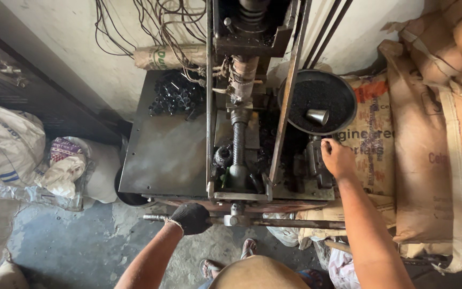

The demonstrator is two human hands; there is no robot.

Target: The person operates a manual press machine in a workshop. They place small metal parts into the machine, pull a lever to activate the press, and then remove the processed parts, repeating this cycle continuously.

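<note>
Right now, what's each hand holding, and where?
Left hand, gloved, grips the horizontal bar near its left end. Right hand rests on the machine below the pan; grip unclear.

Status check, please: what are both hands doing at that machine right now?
Left hand, gloved, grip shut on horizontal bar. Right hand, bare, on dark metal part below round pan. Nothing between.

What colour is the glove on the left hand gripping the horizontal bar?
Black; the glove shows best in the head view, closed around the bar.

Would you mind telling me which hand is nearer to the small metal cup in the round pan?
Right. The right hand rests just below the metal cup; the gloved left hand grips the bar far lower left.
</note>
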